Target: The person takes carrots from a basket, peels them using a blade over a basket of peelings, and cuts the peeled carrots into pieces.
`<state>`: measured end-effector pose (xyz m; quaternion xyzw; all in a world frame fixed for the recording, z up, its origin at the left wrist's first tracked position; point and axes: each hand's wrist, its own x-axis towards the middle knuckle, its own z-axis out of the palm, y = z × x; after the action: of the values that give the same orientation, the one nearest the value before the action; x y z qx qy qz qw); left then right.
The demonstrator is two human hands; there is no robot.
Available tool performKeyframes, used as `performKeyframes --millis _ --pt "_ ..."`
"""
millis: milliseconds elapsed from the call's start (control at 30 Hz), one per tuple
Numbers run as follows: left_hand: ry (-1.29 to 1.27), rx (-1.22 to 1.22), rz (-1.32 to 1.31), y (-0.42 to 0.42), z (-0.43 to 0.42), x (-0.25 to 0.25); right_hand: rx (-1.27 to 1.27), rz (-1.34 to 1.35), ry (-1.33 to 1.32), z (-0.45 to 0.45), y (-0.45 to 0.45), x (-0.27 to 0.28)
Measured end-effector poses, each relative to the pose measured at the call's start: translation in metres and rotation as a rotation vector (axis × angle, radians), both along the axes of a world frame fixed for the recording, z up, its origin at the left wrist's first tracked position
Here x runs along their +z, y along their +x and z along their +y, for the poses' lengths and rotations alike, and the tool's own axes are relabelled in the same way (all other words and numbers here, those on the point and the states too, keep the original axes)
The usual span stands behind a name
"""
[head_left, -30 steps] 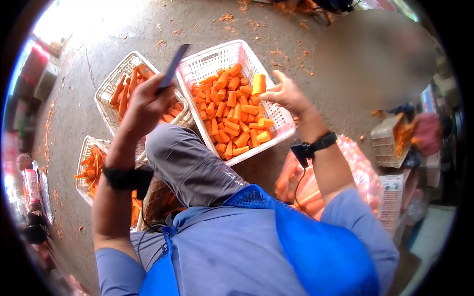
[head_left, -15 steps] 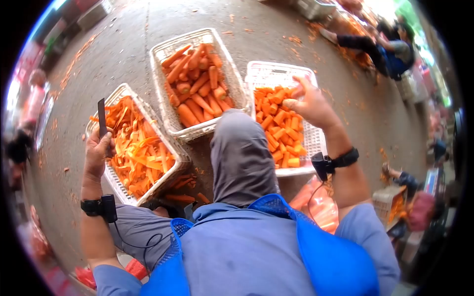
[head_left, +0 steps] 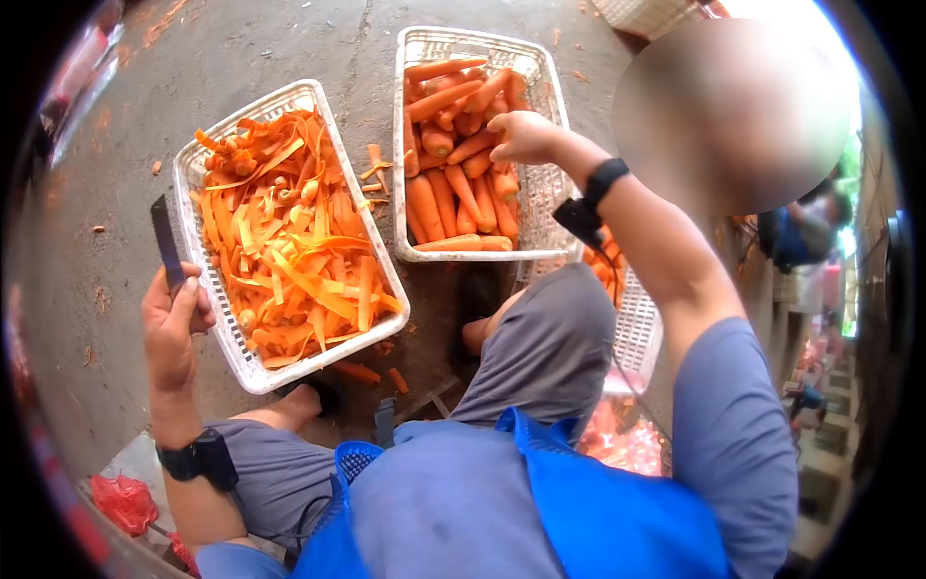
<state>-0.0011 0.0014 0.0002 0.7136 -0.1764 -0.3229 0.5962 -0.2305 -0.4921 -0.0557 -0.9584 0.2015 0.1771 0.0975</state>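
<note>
My left hand [head_left: 176, 323] is closed around the handle end of a knife [head_left: 166, 232] with a dark flat blade pointing up. It is beside the left rim of a white basket [head_left: 381, 333] heaped with carrot peelings [head_left: 280, 232]. My right hand [head_left: 529, 138] reaches over the right side of a second white basket [head_left: 415, 253], which holds whole carrots [head_left: 473, 193]. Thumb and forefinger are apart, close above the carrots, with nothing seen between them; the other fingers are partly hidden. Whether it touches a carrot I cannot tell.
A third white basket [head_left: 641, 333] with cut carrots [head_left: 606, 270] is partly behind my right forearm and knee. Carrot scraps [head_left: 376, 169] lie on the concrete floor [head_left: 280, 43]. Red plastic bags [head_left: 125, 500] are at lower left. Another person [head_left: 805, 227] sits at the right.
My right hand has gone from above the cut-carrot basket to the whole-carrot basket. My left hand still holds the knife. The view has turned, shifting the baskets rightward.
</note>
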Motion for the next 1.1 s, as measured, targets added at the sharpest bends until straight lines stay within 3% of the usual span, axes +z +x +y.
performKeyframes --millis 133,200,267,333,467,533,667,1100 --pt "0.004 0.059 -0.001 0.008 0.013 0.001 -0.655 0.008 0.747 0.014 0.049 -0.050" --pt "0.024 0.096 -0.011 0.008 0.016 0.002 -0.473 0.116 0.606 0.019 0.062 -0.091" --pt "0.042 0.133 -0.001 0.004 0.010 0.009 -0.005 0.356 0.294 0.014 0.074 -0.151" --pt "0.046 0.165 -0.002 0.003 0.005 0.013 0.021 0.434 0.287 0.022 0.076 -0.179" --pt "0.041 0.178 -0.022 0.004 -0.005 0.013 -0.253 0.427 0.323 0.041 0.075 -0.205" --pt "0.058 0.159 -0.023 0.009 -0.008 0.012 -0.174 0.279 0.202 0.043 0.067 -0.241" --pt "0.097 0.179 -0.014 0.013 -0.018 0.012 -0.393 0.192 0.220 0.043 0.064 -0.296" --pt "0.071 0.177 0.004 0.008 -0.025 0.010 -0.456 0.130 0.169 0.060 0.074 -0.239"
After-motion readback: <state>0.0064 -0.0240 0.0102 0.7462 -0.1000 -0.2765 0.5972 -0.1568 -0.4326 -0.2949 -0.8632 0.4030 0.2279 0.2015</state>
